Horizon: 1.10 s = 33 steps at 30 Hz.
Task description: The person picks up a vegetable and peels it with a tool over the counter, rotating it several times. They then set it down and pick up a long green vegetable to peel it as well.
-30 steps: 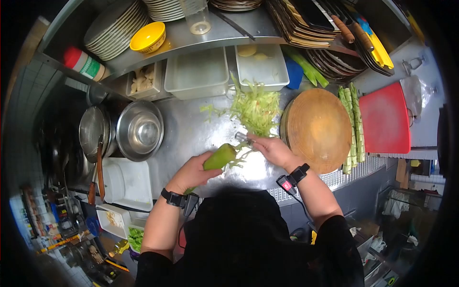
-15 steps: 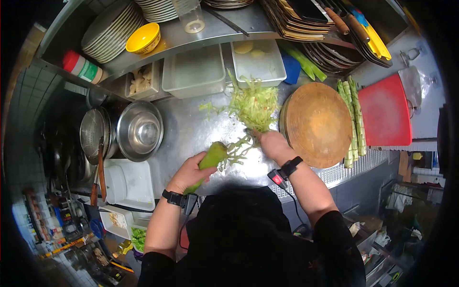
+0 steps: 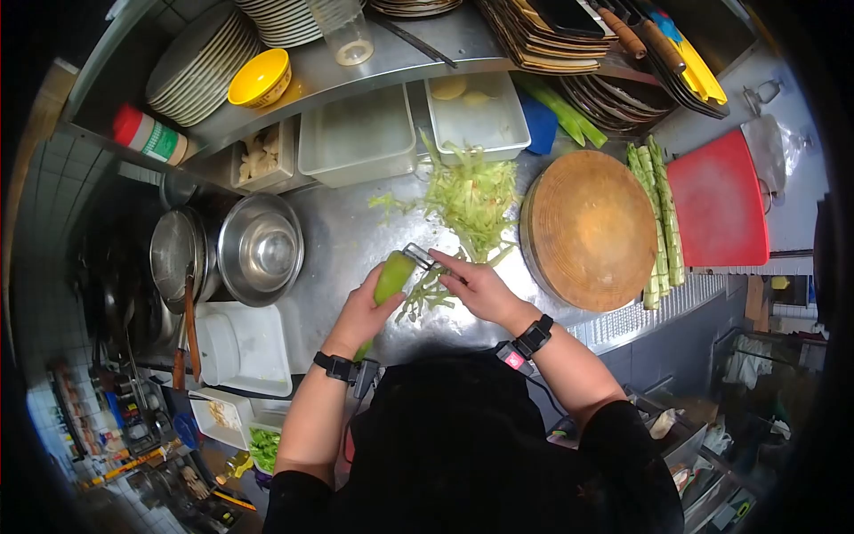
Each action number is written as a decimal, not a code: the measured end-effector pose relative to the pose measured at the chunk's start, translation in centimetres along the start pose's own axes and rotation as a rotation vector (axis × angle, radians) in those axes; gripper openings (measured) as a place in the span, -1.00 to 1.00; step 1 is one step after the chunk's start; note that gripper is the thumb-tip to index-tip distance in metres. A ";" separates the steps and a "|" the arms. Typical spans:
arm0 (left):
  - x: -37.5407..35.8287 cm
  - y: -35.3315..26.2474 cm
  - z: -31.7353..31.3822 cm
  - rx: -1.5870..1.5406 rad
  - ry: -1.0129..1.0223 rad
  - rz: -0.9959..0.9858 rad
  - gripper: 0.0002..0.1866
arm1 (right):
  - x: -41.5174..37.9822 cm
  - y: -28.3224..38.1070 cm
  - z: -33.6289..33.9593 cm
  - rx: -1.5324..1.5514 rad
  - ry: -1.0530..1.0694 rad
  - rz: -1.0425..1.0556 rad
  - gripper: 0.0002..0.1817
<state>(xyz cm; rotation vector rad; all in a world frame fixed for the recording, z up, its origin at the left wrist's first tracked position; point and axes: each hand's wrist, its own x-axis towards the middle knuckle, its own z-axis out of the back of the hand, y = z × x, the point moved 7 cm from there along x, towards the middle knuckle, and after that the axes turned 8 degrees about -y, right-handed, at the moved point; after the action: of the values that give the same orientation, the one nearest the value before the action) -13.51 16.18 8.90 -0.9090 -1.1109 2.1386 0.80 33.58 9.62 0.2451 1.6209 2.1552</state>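
Note:
My left hand (image 3: 360, 311) is wrapped around a pale green celtuce stem (image 3: 394, 274), its thick end pointing up and away from me. In my right hand (image 3: 480, 287) is a metal peeler (image 3: 418, 256), whose frame touches or nearly touches the top end of the stem. Below the peeler, between my hands, lie some green peelings (image 3: 427, 298) on the steel counter (image 3: 342, 233). A larger heap of peelings (image 3: 471, 196) sits farther back. The lower part of the stem is hidden by my left hand.
A round wooden chopping block (image 3: 589, 230) stands at right, with long green stalks (image 3: 656, 222) beside it and a red board (image 3: 719, 200) beyond. Steel bowls (image 3: 260, 249) are at left. Plastic tubs (image 3: 358, 133) line the back under a shelf (image 3: 391, 67) of plates.
My right hand has moved left and nearer to me, from the peelings heap to the stem's end, bringing the peeler into clear view. My left hand has shifted slightly up with the stem.

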 end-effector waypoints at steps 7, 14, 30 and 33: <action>0.7 -1.3 -1.1 0.003 0.031 0.126 -0.37 | 0.4 -0.1 0.2 -0.043 -0.086 0.142 -0.44; 1.0 -1.9 -2.8 -0.077 0.107 0.076 -0.39 | 1.0 -4.8 1.7 -0.278 -0.121 0.110 -0.47; 2.1 -2.4 -3.7 -0.055 0.205 0.175 -0.40 | 0.6 -2.6 3.0 0.021 0.132 -0.031 -0.44; 1.9 -2.9 -3.6 -0.044 0.216 0.168 -0.40 | 0.7 -5.6 2.9 0.074 0.040 0.128 -0.44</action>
<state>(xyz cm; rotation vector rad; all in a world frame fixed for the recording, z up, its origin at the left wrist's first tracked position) -11.37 20.72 9.27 -1.2604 -1.0076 2.0929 2.55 37.65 5.15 0.3386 1.7530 2.2094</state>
